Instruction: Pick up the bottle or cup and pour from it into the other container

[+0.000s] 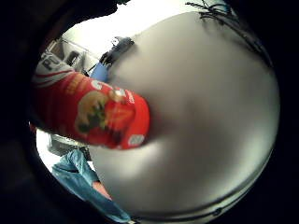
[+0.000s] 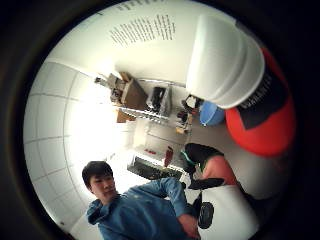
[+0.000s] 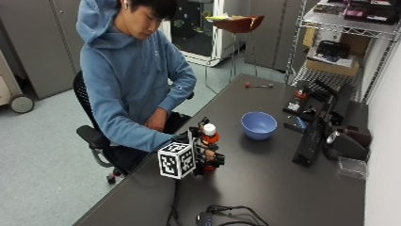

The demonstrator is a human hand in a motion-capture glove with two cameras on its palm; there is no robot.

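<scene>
Gloved right hand (image 3: 204, 157) wrapped around a red bottle (image 3: 208, 139) with a white cap (image 3: 209, 128), bottle upright on or just above the dark table (image 3: 282, 183), 1 blue bowl (image 3: 259, 125) near it farther along the table, person in a blue hoodie (image 3: 128, 80) seated alongside.

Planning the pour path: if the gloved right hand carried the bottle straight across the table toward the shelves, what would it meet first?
Probably the blue bowl; bare table lies between, though depth is uncertain.
</scene>
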